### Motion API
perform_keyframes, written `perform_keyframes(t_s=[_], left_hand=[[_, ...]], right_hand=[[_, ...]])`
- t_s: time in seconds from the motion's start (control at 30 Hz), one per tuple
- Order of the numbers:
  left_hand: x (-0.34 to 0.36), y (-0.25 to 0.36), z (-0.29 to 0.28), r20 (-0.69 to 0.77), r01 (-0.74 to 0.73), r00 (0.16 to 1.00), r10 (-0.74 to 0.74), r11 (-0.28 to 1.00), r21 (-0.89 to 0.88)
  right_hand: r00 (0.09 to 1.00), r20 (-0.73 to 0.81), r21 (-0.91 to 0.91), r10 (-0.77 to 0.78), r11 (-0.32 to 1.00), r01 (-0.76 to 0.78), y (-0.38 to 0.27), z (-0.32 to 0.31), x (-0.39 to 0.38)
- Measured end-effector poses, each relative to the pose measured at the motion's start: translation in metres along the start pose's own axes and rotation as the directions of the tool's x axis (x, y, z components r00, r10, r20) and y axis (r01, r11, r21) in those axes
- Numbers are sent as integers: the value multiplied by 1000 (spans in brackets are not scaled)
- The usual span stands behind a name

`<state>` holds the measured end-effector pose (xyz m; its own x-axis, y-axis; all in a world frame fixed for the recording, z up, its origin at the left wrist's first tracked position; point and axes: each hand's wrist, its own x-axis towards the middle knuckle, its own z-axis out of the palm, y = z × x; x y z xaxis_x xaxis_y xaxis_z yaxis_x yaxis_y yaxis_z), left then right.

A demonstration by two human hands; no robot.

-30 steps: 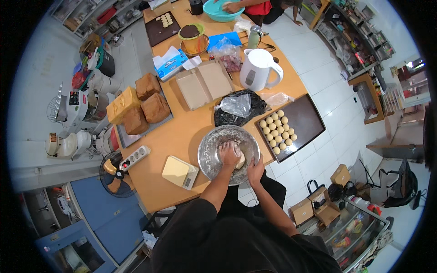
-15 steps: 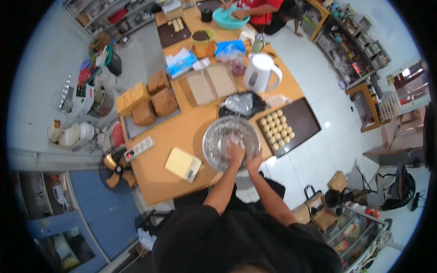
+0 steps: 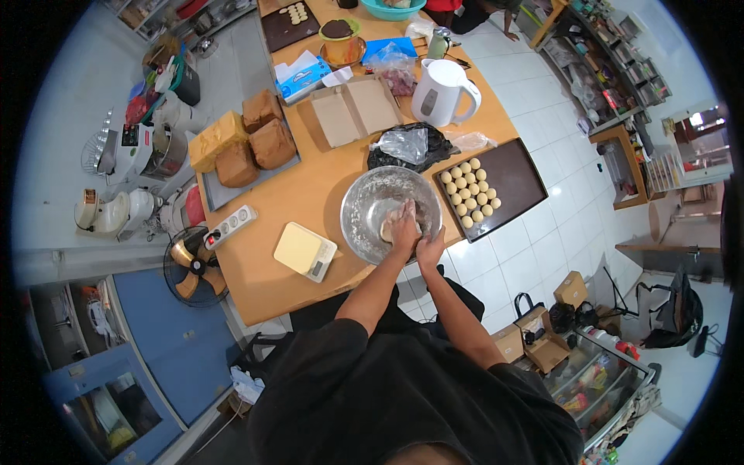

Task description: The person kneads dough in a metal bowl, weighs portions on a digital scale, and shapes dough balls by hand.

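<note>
L hand (image 3: 404, 226) fingers straight, roughly tog., pressed on dough (image 3: 387, 229) right under them, in metal bowl (image 3: 359, 203); R hand (image 3: 430, 249) just beside, clamped on rim, prob. to steady it. Tray (image 3: 515, 177) w/ pale balls (image 3: 470, 197) right of fingers, scale (image 3: 302, 249) left, prob. for easy reach.

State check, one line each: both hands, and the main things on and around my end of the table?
Left hand: in the bowl, on the dough
Right hand: gripping the bowl's near rim
Bowl: upright, flour-smeared inside
Dough: one lump, partly hidden
Dough balls: in rows, uncooked or baked unclear
Scale: flat, on or off unclear
Carton: open
Kettle: upright
Loaves: uncovered
</note>
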<state>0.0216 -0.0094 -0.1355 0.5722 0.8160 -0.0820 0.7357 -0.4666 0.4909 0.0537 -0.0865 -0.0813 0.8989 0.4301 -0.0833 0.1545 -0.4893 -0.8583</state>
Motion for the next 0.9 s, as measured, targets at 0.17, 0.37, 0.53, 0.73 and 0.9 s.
perform_keyframes(t_s=[0.17, 0.37, 0.53, 0.73, 0.9], left_hand=[[-1, 2, -10, 32, 9, 999, -8, 1000, -29], [-4, -3, -17, -147, -61, 989, 14, 945, -321], [2, -4, -13, -255, -12, 949, -186, 787, -617], [0, -27, -28, -80, 146, 959, -271, 717, -681], [-11, -49, -47, 91, 229, 973, -212, 940, -254]], right_hand=[[999, -35, -22, 6, 1000, -6, 0, 2, -2], [999, -40, -32, -18, 999, 16, 3, 1, 0], [999, 27, 53, -24, 998, 23, 2, -2, 7], [1000, 22, 9, 19, 1000, -20, 6, -5, 13], [998, 68, -9, -17, 1000, 18, 12, -7, 20]])
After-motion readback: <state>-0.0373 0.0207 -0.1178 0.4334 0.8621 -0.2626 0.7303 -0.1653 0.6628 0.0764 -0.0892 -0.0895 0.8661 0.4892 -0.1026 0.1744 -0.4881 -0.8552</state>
